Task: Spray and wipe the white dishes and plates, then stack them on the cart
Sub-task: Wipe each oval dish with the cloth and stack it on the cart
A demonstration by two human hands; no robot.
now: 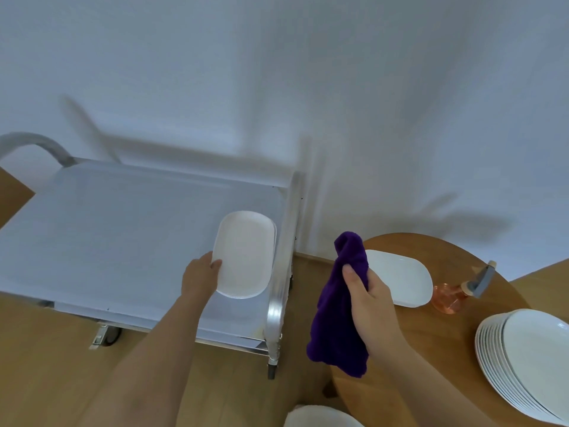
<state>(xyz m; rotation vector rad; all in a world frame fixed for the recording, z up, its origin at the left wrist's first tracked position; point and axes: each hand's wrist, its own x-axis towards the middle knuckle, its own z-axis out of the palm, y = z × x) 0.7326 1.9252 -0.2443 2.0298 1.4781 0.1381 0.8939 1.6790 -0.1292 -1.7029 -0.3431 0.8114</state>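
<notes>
At centre frame the left hand (201, 274) grasps the near edge of a white dish (244, 254) lying on another dish on the cart (123, 241) top. The right hand (366, 291) clenches a purple cloth (338, 315). Lower right, a plate stack (523, 359), spray bottle (455, 295) and another dish (400, 277) sit on the wooden table (446, 349)

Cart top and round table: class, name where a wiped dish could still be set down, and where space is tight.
Free: the cart top, bare from its curved handle to the stacked dishes under the left hand. Crowded: the table, between oval dish, spray bottle and plate stack.
</notes>
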